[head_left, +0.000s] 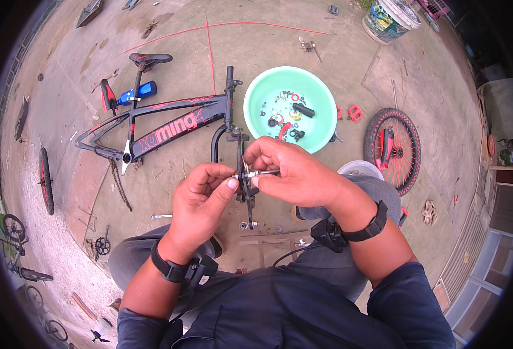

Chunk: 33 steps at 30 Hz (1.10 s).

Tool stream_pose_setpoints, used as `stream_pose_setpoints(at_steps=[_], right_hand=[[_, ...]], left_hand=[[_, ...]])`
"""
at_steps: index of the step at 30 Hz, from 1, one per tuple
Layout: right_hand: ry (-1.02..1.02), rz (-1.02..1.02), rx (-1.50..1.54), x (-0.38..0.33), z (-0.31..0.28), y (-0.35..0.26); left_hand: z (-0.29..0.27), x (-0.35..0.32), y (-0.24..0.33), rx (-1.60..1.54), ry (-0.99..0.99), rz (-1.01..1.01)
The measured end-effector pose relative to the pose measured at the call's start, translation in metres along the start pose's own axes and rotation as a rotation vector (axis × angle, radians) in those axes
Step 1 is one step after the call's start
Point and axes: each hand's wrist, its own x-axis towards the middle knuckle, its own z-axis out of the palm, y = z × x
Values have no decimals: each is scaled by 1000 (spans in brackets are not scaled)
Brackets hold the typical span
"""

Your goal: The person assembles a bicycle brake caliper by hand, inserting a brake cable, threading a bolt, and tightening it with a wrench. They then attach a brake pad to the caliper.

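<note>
Over the ground between my knees, both my hands meet at a dark, narrow bicycle part (248, 200) that stands lengthwise in the view. A silver fitting (253, 174) crosses its middle. My left hand (200, 195) pinches the part's left side with thumb and fingertips. From the right, my right hand (291, 174) closes its thumb and fingers around the silver fitting, out of which a thin black rod (271, 172) runs back under the fingers. Just beyond lies a black bicycle frame (175, 128) with red lettering, its fork (216, 142) curving toward my hands.
A light-green basin (256, 110) of small parts stands beyond my right hand. To the right lie red pedals (355, 113) and a wheel (407, 125); to the left, another wheel (46, 180), a chain (119, 189) and a chainring (102, 245). A wrench (161, 216) rests near my left hand.
</note>
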Motion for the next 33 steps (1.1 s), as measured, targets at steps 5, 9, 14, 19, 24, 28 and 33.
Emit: stream_pose_setpoints(at_steps=[5,9,14,19,24,28,33], right_hand=[[-25,17,63,-1,-1,1],[-52,20,97,0,-1,2],[-44,47,107,-1,0,0],[-38,52,83,-1,-1,-1],[-34,50,81,0,-1,0],[-33,56,94,0,1,1],[-32,15,118,0,1,2]], left_hand=[[0,0,-2,27,0,54],[0,1,-2,23,-6,83],[0,-1,0,49,-18,90],[3,-2,2,38,-27,130],[1,-2,4,99,-2,49],[-1,0,4,129,-35,70],[5,-1,4,55,18,122]])
